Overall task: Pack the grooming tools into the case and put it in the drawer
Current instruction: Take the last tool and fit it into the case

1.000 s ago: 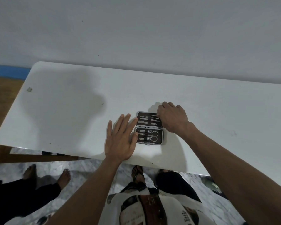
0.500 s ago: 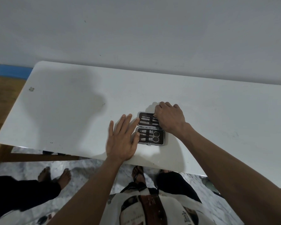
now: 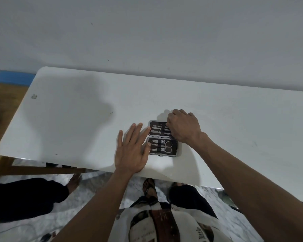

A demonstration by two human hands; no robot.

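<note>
Scene: You stand at a white tabletop [image 3: 77,119] set against a pale wall, looking down over your own arms.
Case: The grooming case [image 3: 163,138] lies flat, lid thrown wide, near the front edge of the tabletop, at about 5 o'clock from its centre; its two dark-lined halves meet along a hinge running left to right.
Far half: Slim metal tools [image 3: 156,130] sit strapped in a row, their right ends hidden under your knuckles.
Near half: A pair of scissors [image 3: 165,147] and other small metal pieces are strapped down; the kinds of the small pieces cannot be read.
Left hand: Your left hand [image 3: 132,151] lies palm down with fingers spread, at 9 o'clock of the case, fingertips touching the left edge of both halves.
Right hand: Your right hand [image 3: 184,128] is curled, knuckles up, over the right end of the far half, at 1 o'clock of the case; fingertips press down among the tools, and whether they pinch one cannot be told.
Below the tabletop: Your feet show on the marbled floor, and another person's bare foot [image 3: 74,182] stands at 7 o'clock.
</note>
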